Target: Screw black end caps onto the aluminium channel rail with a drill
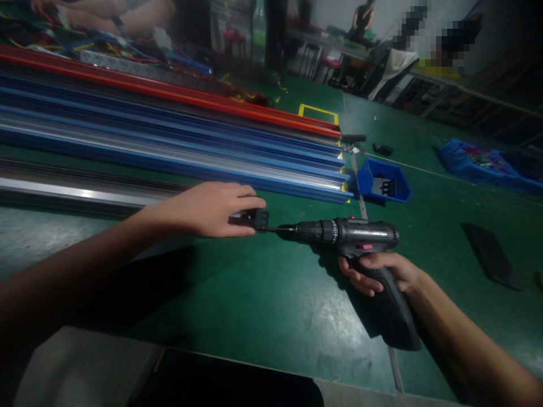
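My right hand [382, 271] is wrapped round the grip of a black cordless drill [365, 232], which lies level and points left. Its thin bit [286, 228] reaches the slotted black end cap [262, 219], though whether it sits in a screw I cannot tell. My left hand [224, 209] is closed over that end cap, thumb on the near side and fingers on the far side. Behind the left hand a long dark metal profile [85, 192] with a bright strip runs off to the left; the hand hides where it meets the cap.
Several blue profiles [190, 152] and a red one [212, 102] lie along the green table [263, 316]. A blue bin [401, 189] holds black and grey parts. At right are a dark flat block [492, 254] and blue trays [479, 161]. Another person's arms [123, 14] work among wires.
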Tool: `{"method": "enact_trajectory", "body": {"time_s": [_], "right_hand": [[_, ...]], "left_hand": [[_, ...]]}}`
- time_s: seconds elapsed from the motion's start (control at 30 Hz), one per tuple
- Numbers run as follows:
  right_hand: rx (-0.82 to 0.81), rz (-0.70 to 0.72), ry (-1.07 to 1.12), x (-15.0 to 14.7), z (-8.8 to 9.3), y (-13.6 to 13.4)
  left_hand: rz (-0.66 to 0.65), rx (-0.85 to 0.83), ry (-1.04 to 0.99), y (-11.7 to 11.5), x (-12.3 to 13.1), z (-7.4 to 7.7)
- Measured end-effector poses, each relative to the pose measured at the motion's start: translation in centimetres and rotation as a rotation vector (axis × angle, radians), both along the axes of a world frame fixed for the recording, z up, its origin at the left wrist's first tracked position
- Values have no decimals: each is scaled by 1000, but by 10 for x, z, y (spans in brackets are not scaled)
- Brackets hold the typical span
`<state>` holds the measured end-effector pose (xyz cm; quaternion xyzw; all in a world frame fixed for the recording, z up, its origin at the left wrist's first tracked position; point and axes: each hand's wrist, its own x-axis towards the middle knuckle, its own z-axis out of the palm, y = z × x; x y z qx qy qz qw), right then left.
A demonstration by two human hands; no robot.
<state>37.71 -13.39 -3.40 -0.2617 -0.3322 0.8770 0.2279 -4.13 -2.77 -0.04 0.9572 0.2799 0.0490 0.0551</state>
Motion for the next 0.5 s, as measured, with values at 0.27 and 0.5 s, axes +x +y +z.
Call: {"method": "enact_trajectory", "body": {"time_s": [0.27, 0.5], "right_hand": [[4, 9, 1, -1, 0, 0], [31, 0, -15, -1, 1, -1]], "left_hand": [[10, -23, -26, -1, -1, 1], [6, -18, 0, 0, 1, 2]]}}
